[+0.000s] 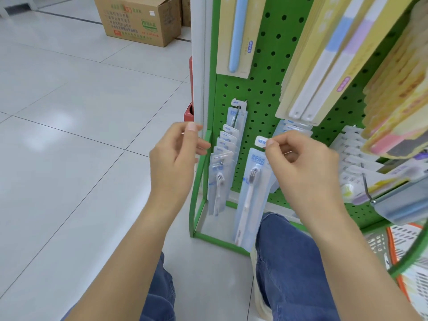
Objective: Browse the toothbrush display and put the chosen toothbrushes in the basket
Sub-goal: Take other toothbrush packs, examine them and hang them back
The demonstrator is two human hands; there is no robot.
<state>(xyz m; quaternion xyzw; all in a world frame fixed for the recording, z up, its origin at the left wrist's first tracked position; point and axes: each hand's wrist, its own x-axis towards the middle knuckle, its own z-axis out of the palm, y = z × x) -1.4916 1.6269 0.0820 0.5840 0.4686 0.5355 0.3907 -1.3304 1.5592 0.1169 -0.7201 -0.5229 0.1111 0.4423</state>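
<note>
A green pegboard display (261,93) carries rows of packaged toothbrushes. My right hand (301,167) pinches the white "NEW" tab at the top of one clear-packed white toothbrush (249,198), which hangs down in front of the board. My left hand (176,156) hovers to the left of a hook row of the same packs (222,163), fingers loosely curled and holding nothing. A white basket with an orange rim (393,246) sits on the floor at the lower right, partly hidden by my right forearm.
Larger beige and yellow toothbrush packs (324,66) hang higher on the board, more packs (356,158) to the right. A cardboard box (141,19) stands on the tiled floor at the back. My knees in blue jeans (284,262) are below the display.
</note>
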